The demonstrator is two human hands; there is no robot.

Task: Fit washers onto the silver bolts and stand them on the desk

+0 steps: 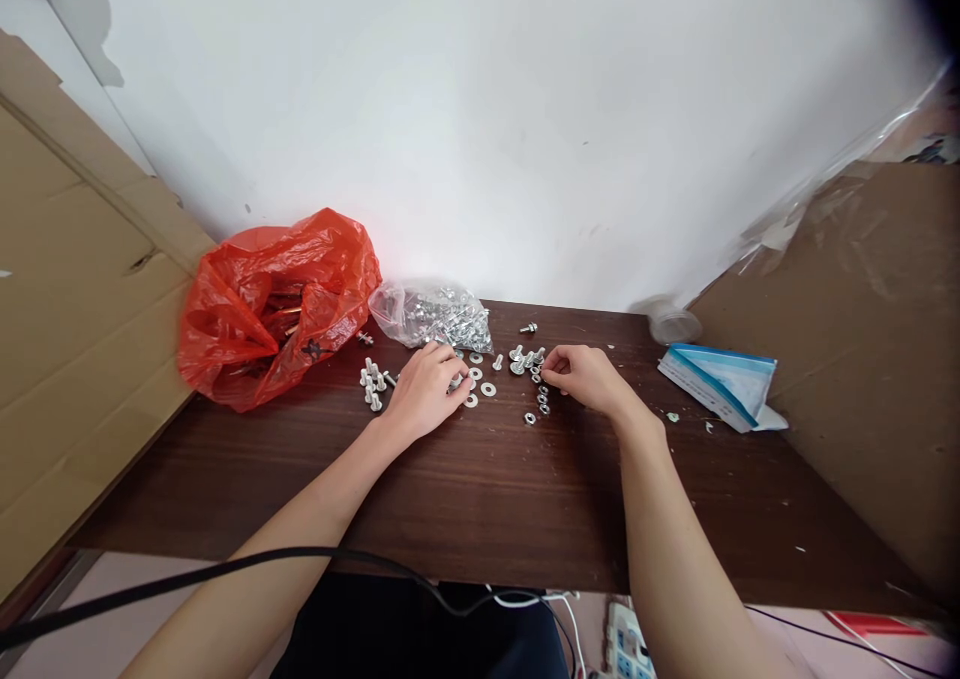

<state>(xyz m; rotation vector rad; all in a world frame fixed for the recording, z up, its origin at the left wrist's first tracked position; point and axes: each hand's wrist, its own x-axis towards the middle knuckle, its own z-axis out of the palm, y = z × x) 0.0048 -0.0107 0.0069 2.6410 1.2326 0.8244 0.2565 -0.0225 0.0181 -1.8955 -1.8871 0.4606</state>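
My left hand [429, 384] rests low over a group of flat washers [488, 389], its fingers curled and its thumb beside them. Something pale and metallic shows between thumb and fingers, but I cannot make out its shape. My right hand [589, 377] is closed in a pinch at the upper end of a line of hex nuts [544, 399]; whatever sits between those fingertips is hidden. Just left of its fingertips, several bolts [517, 362] stand close together. Left of my left hand is another cluster of pale bolts [372, 384].
Behind my left hand lies a clear bag of hardware [442, 314], beside an open red plastic bag [277, 309]. A blue-edged zip bag [720, 384] and a clear round container [673, 321] are at right. Cardboard panels flank the table [450, 499]; a black cable [300, 553] crosses in front.
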